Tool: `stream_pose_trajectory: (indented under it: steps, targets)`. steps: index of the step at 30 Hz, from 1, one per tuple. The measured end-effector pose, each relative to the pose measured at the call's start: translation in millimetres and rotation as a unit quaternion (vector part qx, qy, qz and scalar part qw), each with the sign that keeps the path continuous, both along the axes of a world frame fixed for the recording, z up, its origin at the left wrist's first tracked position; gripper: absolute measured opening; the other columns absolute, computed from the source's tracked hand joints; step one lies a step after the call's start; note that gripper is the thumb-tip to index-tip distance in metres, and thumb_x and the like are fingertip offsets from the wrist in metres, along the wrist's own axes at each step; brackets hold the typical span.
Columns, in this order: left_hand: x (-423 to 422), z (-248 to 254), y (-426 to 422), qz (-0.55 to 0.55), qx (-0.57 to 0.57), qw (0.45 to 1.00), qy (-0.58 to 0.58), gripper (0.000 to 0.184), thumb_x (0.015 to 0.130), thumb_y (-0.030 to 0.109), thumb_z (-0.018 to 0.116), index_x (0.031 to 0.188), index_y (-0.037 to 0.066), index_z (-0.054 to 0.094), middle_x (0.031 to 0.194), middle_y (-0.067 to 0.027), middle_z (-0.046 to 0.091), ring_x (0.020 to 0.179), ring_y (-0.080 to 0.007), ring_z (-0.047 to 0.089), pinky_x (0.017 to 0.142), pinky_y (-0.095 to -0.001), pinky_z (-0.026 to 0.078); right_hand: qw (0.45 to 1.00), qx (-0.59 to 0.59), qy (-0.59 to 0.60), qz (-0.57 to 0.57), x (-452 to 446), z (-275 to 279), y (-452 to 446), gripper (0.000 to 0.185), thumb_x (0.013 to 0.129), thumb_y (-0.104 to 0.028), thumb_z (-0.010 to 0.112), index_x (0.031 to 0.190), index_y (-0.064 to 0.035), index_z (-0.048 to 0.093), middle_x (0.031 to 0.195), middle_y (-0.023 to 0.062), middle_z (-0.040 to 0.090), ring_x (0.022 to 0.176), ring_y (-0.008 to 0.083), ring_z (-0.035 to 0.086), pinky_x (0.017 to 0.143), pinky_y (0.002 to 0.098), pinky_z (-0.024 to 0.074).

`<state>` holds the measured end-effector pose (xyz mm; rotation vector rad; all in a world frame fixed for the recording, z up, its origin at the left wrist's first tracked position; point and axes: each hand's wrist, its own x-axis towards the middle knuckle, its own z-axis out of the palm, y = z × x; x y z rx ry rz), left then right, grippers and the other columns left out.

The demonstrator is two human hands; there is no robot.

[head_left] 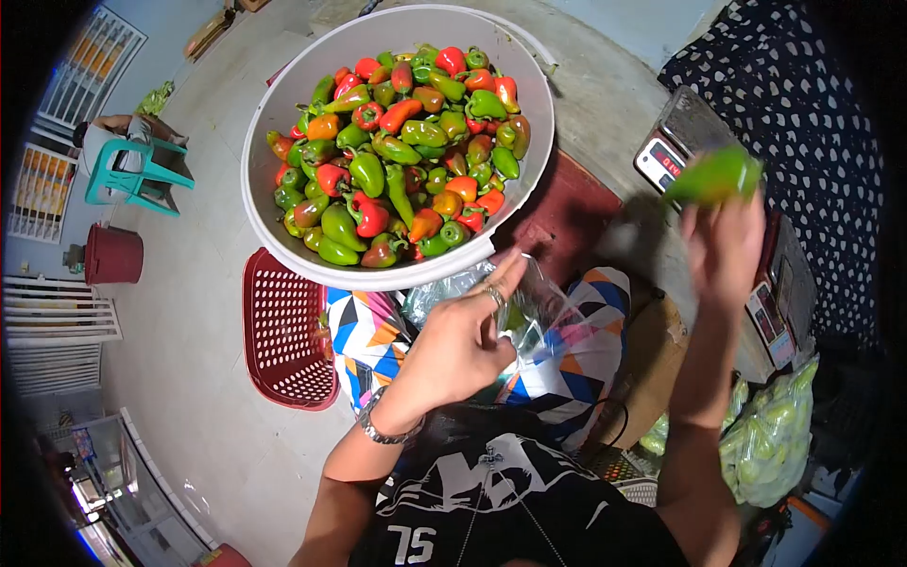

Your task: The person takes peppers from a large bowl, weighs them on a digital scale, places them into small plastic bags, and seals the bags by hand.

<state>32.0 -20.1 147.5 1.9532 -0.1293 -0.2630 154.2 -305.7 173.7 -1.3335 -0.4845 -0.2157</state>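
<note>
A big whitish tub point(257, 213) in front of me is heaped with red, green and orange peppers point(397, 151). My left hand point(463, 335), ringed and with a watch at the wrist, grips a clear plastic bag point(543, 307) over my lap. Something green shows inside the bag. Off to the right, my right hand point(723, 241) is raised and smeared by motion, its fingers closed on a green pepper point(715, 178). That pepper appears in front of a digital scale point(659, 163); whether it touches the scale I cannot tell.
A red perforated basket point(283, 331) stands left of my knees. Another scale point(770, 321) and a bag of green vegetables point(770, 439) are on the right. Farther left, a person point(118, 132) sits on a teal chair point(156, 175) beyond a red bucket point(113, 253).
</note>
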Motion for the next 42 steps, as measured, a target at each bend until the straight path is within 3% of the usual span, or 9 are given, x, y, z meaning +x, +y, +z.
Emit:
stream_pose_trajectory:
  steps: [2, 9, 14, 16, 18, 24, 32, 39, 42]
  targets:
    - [1, -6, -1, 0.012, 0.003, 1.000, -0.007, 0.090, 0.071, -0.010, 0.063, 0.156, 0.015, 0.048, 0.128, -0.0043, 0.071, 0.066, -0.0069, 0.046, 0.065, -0.0235, 0.047, 0.995, -0.036, 0.089, 0.010, -63, -12, 37, 0.045, 0.099, -0.027, 0.066, 0.132, 0.0002, 0.054, 0.110, 0.0156, 0.069, 0.083, 0.0234, 0.068, 0.071, 0.0337, 0.0531]
    - [0, 1, 10, 0.008, -0.043, 0.999, -0.011, 0.081, 0.071, -0.006, 0.067, 0.151, 0.001, 0.050, 0.153, -0.0162, 0.054, 0.067, -0.0138, 0.058, 0.067, -0.0271, 0.052, 0.870, -0.491, -0.007, 0.034, -109, -36, 75, 0.062, 0.096, -0.044, 0.066, 0.139, -0.0017, 0.052, 0.117, 0.0227, 0.068, 0.105, 0.0405, 0.068, 0.087, 0.0468, 0.0538]
    - [-1, 40, 19, -0.033, 0.101, 0.990, -0.092, 0.078, 0.071, -0.008, 0.060, 0.149, -0.004, 0.048, 0.154, -0.0234, 0.048, 0.083, -0.0295, 0.075, 0.074, -0.0361, 0.059, 0.644, -0.740, -0.180, 0.068, -95, 39, 76, 0.053, 0.096, -0.049, 0.063, 0.122, -0.0035, 0.071, 0.136, 0.0141, 0.064, 0.128, 0.0254, 0.057, 0.103, 0.0513, 0.0426]
    - [-1, 30, 21, -0.037, 0.103, 0.981, -0.160, 0.086, 0.072, -0.008, 0.059, 0.155, 0.010, 0.046, 0.155, -0.0162, 0.051, 0.065, -0.0153, 0.064, 0.064, -0.0293, 0.054, 0.622, -0.734, -0.267, 0.055, -97, 40, 66, 0.042, 0.095, -0.045, 0.065, 0.108, -0.0069, 0.079, 0.140, 0.0108, 0.062, 0.136, 0.0201, 0.049, 0.117, 0.0524, 0.0315]
    - [-2, 32, 25, -0.063, 0.127, 0.973, -0.182, 0.084, 0.072, -0.008, 0.059, 0.154, 0.009, 0.047, 0.155, -0.0175, 0.050, 0.073, -0.0210, 0.070, 0.068, -0.0321, 0.056, 0.577, -0.750, -0.316, 0.068, -92, 43, 63, 0.040, 0.094, -0.043, 0.066, 0.107, -0.0076, 0.079, 0.139, 0.0108, 0.062, 0.135, 0.0205, 0.050, 0.121, 0.0521, 0.0289]
    - [3, 47, 28, -0.113, 0.146, 0.939, -0.288, 0.076, 0.070, -0.011, 0.059, 0.144, 0.004, 0.057, 0.151, -0.0179, 0.052, 0.085, -0.0363, 0.073, 0.075, -0.0386, 0.058, 0.638, -0.710, -0.294, 0.042, -98, 53, 60, 0.022, 0.083, -0.022, 0.072, 0.095, -0.0043, 0.073, 0.140, 0.0149, 0.059, 0.140, 0.0280, 0.048, 0.123, 0.0582, 0.0268]
    - [18, 59, 41, -0.085, 0.331, 0.903, -0.261, 0.042, 0.072, -0.001, 0.065, 0.113, 0.003, 0.074, 0.138, -0.0167, 0.063, 0.080, -0.0382, 0.071, 0.076, -0.0467, 0.057, 0.557, -0.755, -0.344, -0.019, -100, 61, 61, 0.021, 0.084, -0.026, 0.072, 0.095, -0.0089, 0.075, 0.141, 0.0075, 0.061, 0.142, 0.0199, 0.046, 0.125, 0.0570, 0.0241]
    - [15, 87, 43, -0.033, 0.444, 0.863, -0.241, 0.033, 0.085, 0.035, 0.079, 0.091, 0.003, 0.078, 0.070, -0.0165, 0.070, 0.063, -0.0354, 0.068, 0.062, -0.0433, 0.055, 0.487, -0.801, -0.347, -0.025, -107, 75, 54, 0.018, 0.089, -0.029, 0.069, 0.100, -0.0164, 0.076, 0.147, -0.0005, 0.059, 0.145, 0.0170, 0.042, 0.128, 0.0548, 0.0161]
    - [21, 90, 49, -0.046, 0.426, 0.868, -0.252, 0.049, 0.082, 0.047, 0.083, 0.076, -0.001, 0.073, 0.057, -0.0161, 0.062, 0.055, -0.0345, 0.065, 0.055, -0.0409, 0.052, 0.622, -0.716, -0.314, -0.037, -97, 83, 47, 0.013, 0.086, -0.022, 0.072, 0.096, -0.0135, 0.075, 0.147, 0.0021, 0.059, 0.141, 0.0204, 0.047, 0.123, 0.0530, 0.0257]
